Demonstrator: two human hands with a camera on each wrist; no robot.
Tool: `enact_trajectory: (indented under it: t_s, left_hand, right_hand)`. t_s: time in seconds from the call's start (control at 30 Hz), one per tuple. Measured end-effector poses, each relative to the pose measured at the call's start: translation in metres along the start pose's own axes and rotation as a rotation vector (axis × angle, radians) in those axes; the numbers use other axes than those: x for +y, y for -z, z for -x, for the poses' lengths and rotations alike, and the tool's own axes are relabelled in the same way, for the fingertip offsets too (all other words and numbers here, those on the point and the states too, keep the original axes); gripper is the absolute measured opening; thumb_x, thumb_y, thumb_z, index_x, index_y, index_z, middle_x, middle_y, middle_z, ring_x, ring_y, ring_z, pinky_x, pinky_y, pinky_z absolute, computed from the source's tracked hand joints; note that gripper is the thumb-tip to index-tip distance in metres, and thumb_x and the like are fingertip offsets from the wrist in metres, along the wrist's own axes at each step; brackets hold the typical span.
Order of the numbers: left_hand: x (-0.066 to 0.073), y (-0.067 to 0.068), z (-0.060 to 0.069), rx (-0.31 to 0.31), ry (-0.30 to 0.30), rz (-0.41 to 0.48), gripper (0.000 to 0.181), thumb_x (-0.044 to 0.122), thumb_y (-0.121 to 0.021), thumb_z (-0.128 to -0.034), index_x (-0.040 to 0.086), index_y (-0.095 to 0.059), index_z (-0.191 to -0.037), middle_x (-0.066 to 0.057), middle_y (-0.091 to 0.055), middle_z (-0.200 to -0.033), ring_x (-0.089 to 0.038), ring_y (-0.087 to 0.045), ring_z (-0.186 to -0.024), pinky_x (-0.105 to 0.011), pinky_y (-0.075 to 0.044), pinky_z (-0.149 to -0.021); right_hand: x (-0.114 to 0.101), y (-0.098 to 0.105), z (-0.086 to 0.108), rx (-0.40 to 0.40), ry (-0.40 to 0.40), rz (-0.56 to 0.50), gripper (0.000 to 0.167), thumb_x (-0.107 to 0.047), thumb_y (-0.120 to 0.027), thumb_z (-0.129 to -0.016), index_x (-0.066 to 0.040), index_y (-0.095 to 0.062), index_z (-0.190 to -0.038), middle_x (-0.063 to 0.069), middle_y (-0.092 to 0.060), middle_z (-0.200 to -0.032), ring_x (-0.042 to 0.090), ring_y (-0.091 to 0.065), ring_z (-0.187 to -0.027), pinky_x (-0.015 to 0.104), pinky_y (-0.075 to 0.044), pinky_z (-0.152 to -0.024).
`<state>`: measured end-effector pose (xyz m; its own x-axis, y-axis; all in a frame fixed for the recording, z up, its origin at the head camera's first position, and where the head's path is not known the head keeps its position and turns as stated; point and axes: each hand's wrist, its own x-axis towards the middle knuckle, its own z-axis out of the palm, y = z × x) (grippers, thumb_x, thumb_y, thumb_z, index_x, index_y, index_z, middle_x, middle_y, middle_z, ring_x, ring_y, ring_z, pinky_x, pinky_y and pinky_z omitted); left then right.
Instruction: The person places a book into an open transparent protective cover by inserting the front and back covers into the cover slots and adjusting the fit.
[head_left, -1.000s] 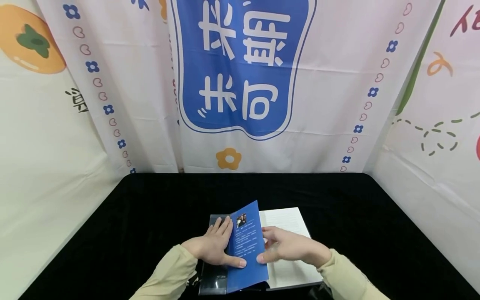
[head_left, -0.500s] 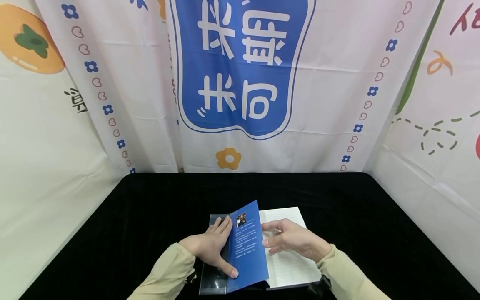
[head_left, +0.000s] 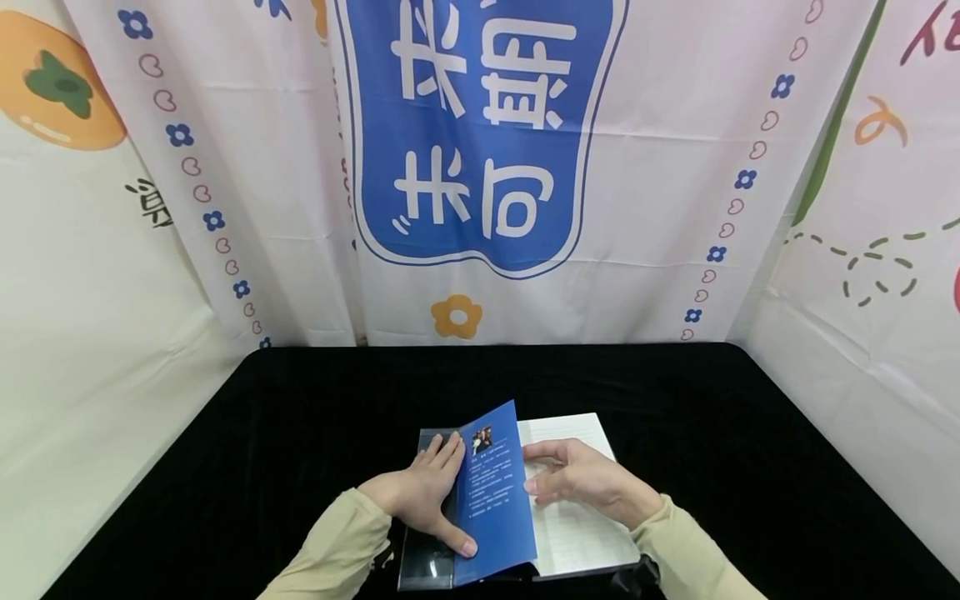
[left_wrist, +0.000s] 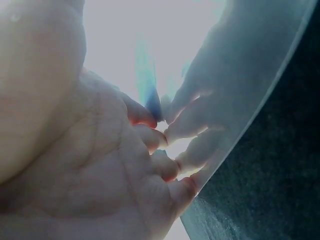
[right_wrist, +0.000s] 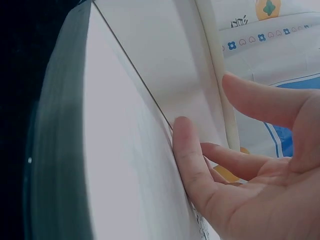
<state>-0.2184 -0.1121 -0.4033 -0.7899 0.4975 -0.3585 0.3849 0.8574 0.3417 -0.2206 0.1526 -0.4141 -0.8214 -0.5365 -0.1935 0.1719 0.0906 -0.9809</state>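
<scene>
An open book lies near the table's front edge, its white page (head_left: pixel 577 533) to the right. A blue jacket flap (head_left: pixel 498 529) with white print and a small photo stands tilted up at the left of the page. My left hand (head_left: pixel 420 498) lies with straight fingers on the clear plastic cover (head_left: pixel 427 562), its thumb at the flap's lower part. In the left wrist view the palm and fingertips (left_wrist: pixel 170 185) meet their reflection in the glossy cover. Over the page, my right hand (head_left: pixel 588 485) has relaxed, parted fingers (right_wrist: pixel 187 145) near the flap's free edge, pinching nothing.
A black cloth covers the table (head_left: pixel 337 392). Behind it hangs a white printed curtain (head_left: pixel 652 208) with a blue sign, and light printed sheets stand at both sides. A dark band shows at the right cuff (head_left: pixel 645 575).
My right thumb has come off the front of the flap, and that hand has lifted slightly with its fingers parting. The left thumb has slid down and left along the flap.
</scene>
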Motion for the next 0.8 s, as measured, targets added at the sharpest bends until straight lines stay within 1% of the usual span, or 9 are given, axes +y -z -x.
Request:
enact_trajectory:
  t_s: [0.3,0.6,0.8]
  left_hand:
    - [0.0012,-0.0004,0.0005,0.0,0.001,-0.012,0.135,0.072,-0.077,-0.0649,-0.002,-0.01,-0.156,-0.02,-0.003,-0.162,-0.039,0.001,-0.146,-0.052,-0.01,-0.116]
    - [0.0015,-0.0008,-0.0008,0.006,0.002,-0.023,0.136,0.073,-0.077,-0.064,-0.002,-0.01,-0.155,-0.02,-0.003,-0.162,-0.04,0.0,-0.146,-0.052,-0.012,-0.115]
    - [-0.001,-0.001,-0.002,-0.002,0.001,-0.008,0.137,0.075,-0.076,-0.0631,-0.002,-0.01,-0.156,-0.02,-0.003,-0.162,-0.04,0.002,-0.146,-0.053,-0.01,-0.115]
  right_hand:
    - [0.0022,-0.0001,0.0,0.007,0.008,0.011,0.062,-0.001,-0.074,-0.083,0.014,-0.046,-0.136,0.02,-0.067,-0.113,0.022,-0.065,-0.089,0.037,-0.054,-0.08]
    - [0.0037,0.0003,-0.0006,0.024,-0.002,0.029,0.062,-0.001,-0.075,-0.082,0.013,-0.047,-0.136,0.019,-0.07,-0.1,0.021,-0.064,-0.083,0.036,-0.055,-0.079]
    - [0.0025,0.0001,-0.0008,0.029,-0.005,0.054,0.063,-0.002,-0.075,-0.082,0.012,-0.048,-0.137,0.018,-0.07,-0.098,0.021,-0.065,-0.081,0.036,-0.054,-0.079]
